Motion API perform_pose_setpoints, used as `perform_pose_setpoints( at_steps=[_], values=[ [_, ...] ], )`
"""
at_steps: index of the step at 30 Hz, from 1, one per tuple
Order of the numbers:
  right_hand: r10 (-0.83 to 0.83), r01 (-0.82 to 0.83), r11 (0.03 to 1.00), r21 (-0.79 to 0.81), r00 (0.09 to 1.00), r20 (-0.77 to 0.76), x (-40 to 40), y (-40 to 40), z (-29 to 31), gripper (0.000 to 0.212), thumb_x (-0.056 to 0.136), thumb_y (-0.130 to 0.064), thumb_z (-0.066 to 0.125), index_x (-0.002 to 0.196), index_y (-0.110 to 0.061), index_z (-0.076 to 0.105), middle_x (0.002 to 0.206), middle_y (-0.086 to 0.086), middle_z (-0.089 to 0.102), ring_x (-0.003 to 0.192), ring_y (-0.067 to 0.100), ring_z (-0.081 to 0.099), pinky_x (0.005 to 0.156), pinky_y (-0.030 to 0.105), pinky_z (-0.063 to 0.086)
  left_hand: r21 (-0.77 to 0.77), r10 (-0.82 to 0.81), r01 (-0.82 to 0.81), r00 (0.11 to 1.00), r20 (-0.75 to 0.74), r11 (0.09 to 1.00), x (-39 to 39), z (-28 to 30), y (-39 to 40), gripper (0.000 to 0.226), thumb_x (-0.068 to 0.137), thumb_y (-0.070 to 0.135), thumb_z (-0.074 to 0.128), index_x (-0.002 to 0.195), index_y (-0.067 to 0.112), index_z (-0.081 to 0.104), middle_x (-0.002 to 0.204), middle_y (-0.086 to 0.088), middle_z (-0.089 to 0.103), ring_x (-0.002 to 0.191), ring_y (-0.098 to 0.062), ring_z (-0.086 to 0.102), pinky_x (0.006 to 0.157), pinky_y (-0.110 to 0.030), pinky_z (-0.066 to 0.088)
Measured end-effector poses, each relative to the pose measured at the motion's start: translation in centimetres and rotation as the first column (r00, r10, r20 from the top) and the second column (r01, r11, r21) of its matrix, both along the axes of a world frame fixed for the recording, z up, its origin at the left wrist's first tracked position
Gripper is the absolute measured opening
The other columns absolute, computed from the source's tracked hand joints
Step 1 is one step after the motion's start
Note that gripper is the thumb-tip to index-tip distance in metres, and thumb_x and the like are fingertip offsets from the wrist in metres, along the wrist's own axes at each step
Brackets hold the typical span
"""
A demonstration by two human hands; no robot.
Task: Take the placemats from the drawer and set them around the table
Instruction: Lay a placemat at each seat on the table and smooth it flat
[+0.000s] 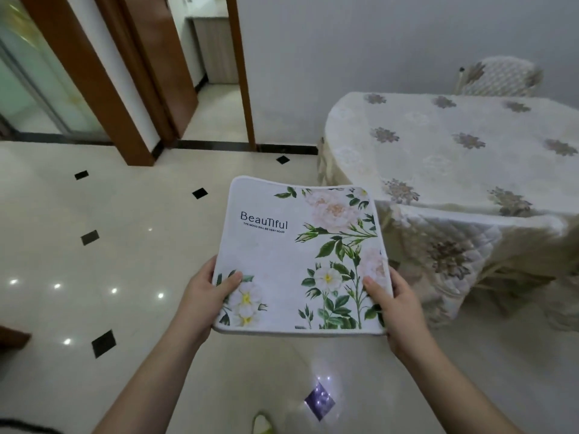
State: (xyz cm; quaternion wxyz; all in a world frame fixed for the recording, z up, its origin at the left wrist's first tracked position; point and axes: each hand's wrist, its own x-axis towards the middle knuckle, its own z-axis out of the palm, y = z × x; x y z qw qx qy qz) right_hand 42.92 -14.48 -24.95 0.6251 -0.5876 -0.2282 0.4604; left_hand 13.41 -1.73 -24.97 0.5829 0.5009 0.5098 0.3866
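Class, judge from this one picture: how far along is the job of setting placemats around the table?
Done: a floral placemat is out of the drawer, which is not in view. In hand: the left hand and right hand grip its near corners, holding it over the floor, short of the table. Left: the visible tablecloth carries no placemat, so every place remains to set.

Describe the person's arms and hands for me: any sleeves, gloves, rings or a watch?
Both forearms are bare as far as the frame shows, with no sleeves in view. The left hand and right hand wear no gloves. No ring, watch or bracelet shows on the visible fingers or wrists. Nails look short and unpainted.
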Motion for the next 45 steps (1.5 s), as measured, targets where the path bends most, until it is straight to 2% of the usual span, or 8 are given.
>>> perform_pose_setpoints(
  at_steps=[6,10,13,19,24,28,36,45],
  values=[
    [0.048,-0.048,0.999,-0.001,0.995,0.086,-6.4,7.9,0.4,0.03,0.092,-0.013,0.067,0.111,-0.035,0.068,0.104,0.001,0.077,0.09,0.024,0.075,0.065,0.033,0.061,0.006,0.058,-0.058,0.998,-0.007,0.998,-6.5,0.4,6.2,0.033,0.092,0.008,0.068,0.119,0.026,0.065,0.106,0.0,0.077,0.096,-0.021,0.074,0.08,-0.038,0.058],
    [0.06,-0.06,0.998,-0.006,0.988,0.143,-8.6,11.5,0.3,0.031,0.093,-0.013,0.065,0.115,-0.035,0.066,0.107,-0.003,0.076,0.094,0.022,0.074,0.074,0.041,0.062,-0.001,0.078,-0.078,0.997,-0.002,0.997,-8.7,0.1,9.1,0.031,0.092,0.009,0.067,0.118,0.027,0.066,0.106,0.0,0.077,0.096,-0.021,0.074,0.079,-0.037,0.058],
    [0.085,-0.083,0.996,-0.014,0.982,0.169,-8.4,13.9,0.2,0.03,0.093,-0.015,0.065,0.111,-0.039,0.068,0.106,-0.004,0.076,0.093,0.021,0.074,0.07,0.037,0.062,-0.016,0.102,-0.102,0.995,0.0,0.995,-8.7,-0.7,10.9,0.03,0.092,0.01,0.068,0.118,0.026,0.066,0.106,0.001,0.077,0.097,-0.022,0.074,0.084,-0.041,0.057],
    [0.082,-0.075,0.996,-0.049,0.983,0.163,-4.9,18.8,-1.0,0.034,0.093,-0.017,0.066,0.111,-0.045,0.069,0.106,-0.003,0.076,0.092,0.022,0.075,0.069,0.037,0.062,-0.028,0.098,-0.098,0.995,-0.009,0.995,-5.6,-2.3,15.9,0.029,0.091,0.008,0.069,0.113,0.028,0.067,0.103,0.003,0.077,0.093,-0.018,0.075,0.071,-0.027,0.06],
    [0.063,-0.051,0.997,-0.063,0.974,0.218,-0.7,24.6,-2.0,0.033,0.092,-0.017,0.066,0.111,-0.043,0.068,0.104,-0.007,0.076,0.091,0.019,0.075,0.072,0.038,0.062,-0.068,0.066,-0.069,0.997,-0.046,0.995,-1.1,-2.6,22.5,0.027,0.091,0.008,0.068,0.111,0.026,0.068,0.104,-0.002,0.077,0.096,-0.025,0.074,0.088,-0.048,0.057],
    [0.058,-0.04,0.996,-0.08,0.97,0.235,2.9,29.4,-2.6,0.034,0.092,-0.02,0.067,0.121,-0.036,0.064,0.107,-0.007,0.075,0.094,0.016,0.074,0.082,0.046,0.06,-0.088,0.045,-0.052,0.996,-0.079,0.995,2.3,-1.8,27.8,0.027,0.091,0.01,0.069,0.113,0.026,0.067,0.104,-0.005,0.077,0.094,-0.028,0.075,0.086,-0.053,0.058],
    [0.091,-0.08,0.995,-0.056,0.971,0.221,7.8,38.5,-2.3,0.032,0.094,-0.015,0.064,0.12,-0.032,0.065,0.107,-0.005,0.075,0.097,0.019,0.073,0.08,0.042,0.061,-0.076,0.071,-0.081,0.989,-0.128,0.994,7.2,-0.8,36.0,0.03,0.091,0.011,0.069,0.117,0.026,0.066,0.104,-0.004,0.077,0.094,-0.028,0.074,0.085,-0.054,0.058],
    [0.064,-0.043,0.995,-0.089,0.966,0.251,8.9,48.9,-3.3,0.037,0.09,-0.036,0.065,0.126,-0.045,0.059,0.11,-0.011,0.074,0.097,0.016,0.073,0.086,0.046,0.058,-0.08,0.048,-0.059,0.989,-0.137,0.995,9.1,-1.1,47.7,0.031,0.093,0.013,0.067,0.121,0.025,0.063,0.104,-0.001,0.077,0.093,-0.026,0.075,0.08,-0.047,0.06]
  ],
)
